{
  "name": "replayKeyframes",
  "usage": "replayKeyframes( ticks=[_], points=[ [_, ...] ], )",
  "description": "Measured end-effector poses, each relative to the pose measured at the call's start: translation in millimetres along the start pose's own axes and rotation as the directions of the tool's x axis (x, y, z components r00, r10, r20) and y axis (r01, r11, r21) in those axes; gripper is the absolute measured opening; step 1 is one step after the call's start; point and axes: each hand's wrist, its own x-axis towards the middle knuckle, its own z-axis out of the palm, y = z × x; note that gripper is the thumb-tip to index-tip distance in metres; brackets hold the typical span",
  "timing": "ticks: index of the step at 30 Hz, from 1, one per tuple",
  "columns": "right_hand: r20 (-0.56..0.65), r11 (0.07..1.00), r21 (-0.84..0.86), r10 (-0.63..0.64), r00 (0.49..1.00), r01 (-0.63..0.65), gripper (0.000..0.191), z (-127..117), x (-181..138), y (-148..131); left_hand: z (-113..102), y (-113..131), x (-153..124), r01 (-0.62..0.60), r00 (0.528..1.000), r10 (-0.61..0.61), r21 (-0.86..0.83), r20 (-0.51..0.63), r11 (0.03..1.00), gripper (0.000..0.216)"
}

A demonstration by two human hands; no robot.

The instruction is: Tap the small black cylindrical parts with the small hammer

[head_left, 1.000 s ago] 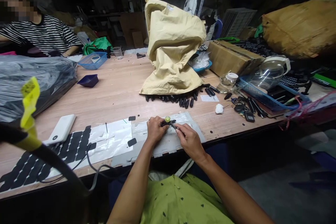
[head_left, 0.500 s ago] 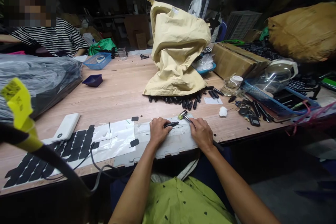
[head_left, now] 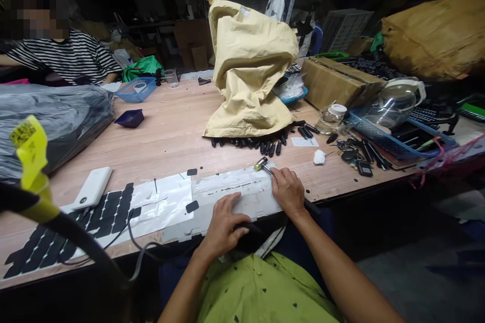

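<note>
My left hand is at the front edge of a grey-white board. Its thumb and a finger pinch a dark, slim handle-like piece, hard to make out against the dark gap over my lap; the other fingers stretch over the board. My right hand is closed round the handle of a small hammer, whose yellowish and metal head rests over the board's far edge. Beyond it, several similar black pieces lie in a row, partly covered by a tan sack.
White paper with black patches and a white power bank lie left, near a yellow-tagged cable. A grey plastic-wrapped bundle stands behind. On the right are a jar, keys and a blue basket. A person sits across.
My left hand has drawn the black piece back off the board toward my lap. My right hand keeps the hammer in nearly the same place. The view has shifted slightly.
</note>
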Motion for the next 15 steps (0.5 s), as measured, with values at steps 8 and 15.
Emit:
replayKeyframes(
  ticks=[8, 15],
  points=[
    [-0.02, 1.0, -0.017, -0.01, 1.0, 0.01, 0.026, 1.4, -0.7, -0.5, -2.3, 13.8, 10.4, -0.003, 0.998, -0.002, -0.092, -0.056, 0.996, 0.03],
    [-0.01, 1.0, -0.004, -0.011, 1.0, 0.011, 0.024, 0.1, -1.2, -0.7, -52.5, -8.0, 132.0, 0.378, 0.658, -0.55, -0.406, -0.514, 0.832, 0.03]
  ],
)
